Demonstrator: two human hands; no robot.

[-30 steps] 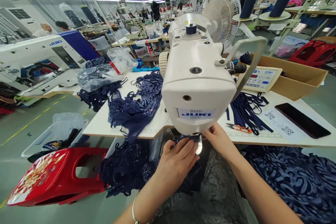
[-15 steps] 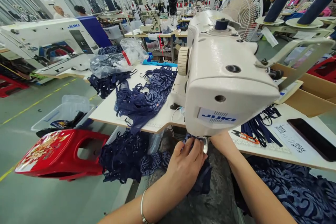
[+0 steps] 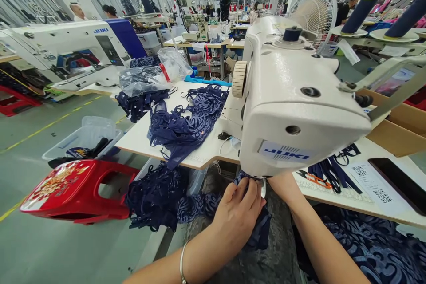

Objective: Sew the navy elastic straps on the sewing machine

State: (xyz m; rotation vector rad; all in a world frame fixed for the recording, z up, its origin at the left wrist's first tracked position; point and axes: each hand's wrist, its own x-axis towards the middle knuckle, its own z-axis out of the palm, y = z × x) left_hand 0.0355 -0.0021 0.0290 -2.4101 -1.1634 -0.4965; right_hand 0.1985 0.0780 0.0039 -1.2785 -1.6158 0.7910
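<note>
My left hand [image 3: 238, 213], with a silver bangle at its wrist, has its fingers curled down on a navy patterned garment [image 3: 261, 230] just below the sewing machine's head [image 3: 299, 111]. Part of that garment hangs under the hand, over my lap. Only the back edge of my right hand [image 3: 282, 183] shows; its fingers are hidden behind the machine head. A patterned strip [image 3: 198, 207] of the same fabric runs left from my left wrist to a heap of navy garments [image 3: 156, 197].
More navy garments [image 3: 189, 120] lie on the white tabletop [image 3: 136, 140] left of the machine. At the right are orange-handled thread snips [image 3: 317, 180], navy straps [image 3: 336, 173], a phone [image 3: 397, 182] and a paper with codes. A red stool [image 3: 80, 191] lies on its side at left.
The view has shifted slightly, so the machine sits a little further right and lower. Both hands stay at the same place by the machine head, the left still on the garment.
</note>
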